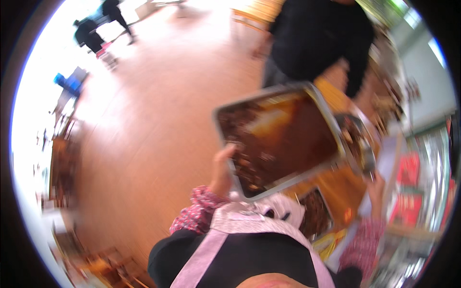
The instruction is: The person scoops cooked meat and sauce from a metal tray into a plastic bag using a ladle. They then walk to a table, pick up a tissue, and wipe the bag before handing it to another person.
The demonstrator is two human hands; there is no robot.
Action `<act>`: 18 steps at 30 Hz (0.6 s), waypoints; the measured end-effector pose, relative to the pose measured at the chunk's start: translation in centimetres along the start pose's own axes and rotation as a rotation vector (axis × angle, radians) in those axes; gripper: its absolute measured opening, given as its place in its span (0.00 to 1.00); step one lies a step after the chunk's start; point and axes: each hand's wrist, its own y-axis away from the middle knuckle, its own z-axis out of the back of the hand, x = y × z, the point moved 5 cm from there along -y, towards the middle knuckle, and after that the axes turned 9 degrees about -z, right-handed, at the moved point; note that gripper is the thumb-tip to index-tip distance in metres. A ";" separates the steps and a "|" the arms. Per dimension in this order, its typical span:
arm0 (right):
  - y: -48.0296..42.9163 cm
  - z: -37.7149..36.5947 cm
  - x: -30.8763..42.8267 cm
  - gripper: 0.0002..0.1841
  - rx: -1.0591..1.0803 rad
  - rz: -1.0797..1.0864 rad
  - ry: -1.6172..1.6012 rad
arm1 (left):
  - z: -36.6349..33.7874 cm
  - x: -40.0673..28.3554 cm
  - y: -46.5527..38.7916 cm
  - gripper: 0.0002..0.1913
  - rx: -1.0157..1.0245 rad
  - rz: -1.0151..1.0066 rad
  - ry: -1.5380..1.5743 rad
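A rectangular metal tray is tilted in front of my chest, with dark brown sauce and chunks of food in it. My left hand grips its left edge, thumb over the rim. Against the tray's right side is a round metal vessel with more dark food inside. My right hand holds that vessel at its near edge; blur hides the exact grip. Below the big tray, a smaller tray of dark food lies on a wooden table.
A person in black stands just beyond the tray, near another wooden table. Far left are two more people. A yellow item lies by my right forearm. Red packages stand at the right. Wooden furniture is at lower left.
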 end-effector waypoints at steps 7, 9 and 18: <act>-1.4 2.5 -4.5 0.09 -0.113 -0.172 0.012 | -2.4 -1.0 0.4 0.25 0.120 -0.150 0.152; -1.9 2.6 -4.6 0.10 -0.091 -0.191 0.050 | -2.4 -1.0 0.8 0.26 0.084 -0.153 0.160; -6.2 4.5 -0.4 0.14 -0.139 -0.228 0.656 | -1.3 -0.8 1.0 0.27 0.144 -0.092 0.109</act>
